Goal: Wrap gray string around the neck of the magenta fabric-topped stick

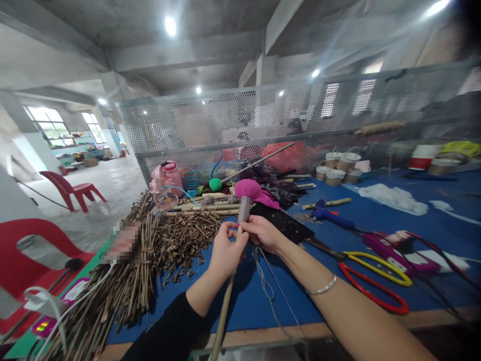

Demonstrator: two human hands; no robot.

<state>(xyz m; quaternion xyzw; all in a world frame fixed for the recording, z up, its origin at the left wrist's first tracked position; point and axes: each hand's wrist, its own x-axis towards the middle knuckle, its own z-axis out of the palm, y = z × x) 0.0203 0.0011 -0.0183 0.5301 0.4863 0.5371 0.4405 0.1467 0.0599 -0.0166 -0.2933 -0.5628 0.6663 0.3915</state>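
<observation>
A long pale stick [224, 313] slants up from the table's front edge, and my left hand [227, 250] is closed around its upper part. My right hand [265, 233] meets it there, thumb and fingers pinched at the stick; a thin grey cord [266, 286] hangs in loops below that hand. What exactly its fingertips hold is partly hidden. Just beyond my fingers is a grey, cord-wound cylinder [244, 208]; whether it is joined to the stick I cannot tell. Behind it lies a bright pink bundle [248, 189].
Dry brown twigs and leaves [180, 240] are heaped at left. Large scissors [372, 273] with red and yellow handles, a blue glue gun [332, 215] and a purple power strip [400, 255] lie at right. A perforated metal screen [210, 120] stands behind.
</observation>
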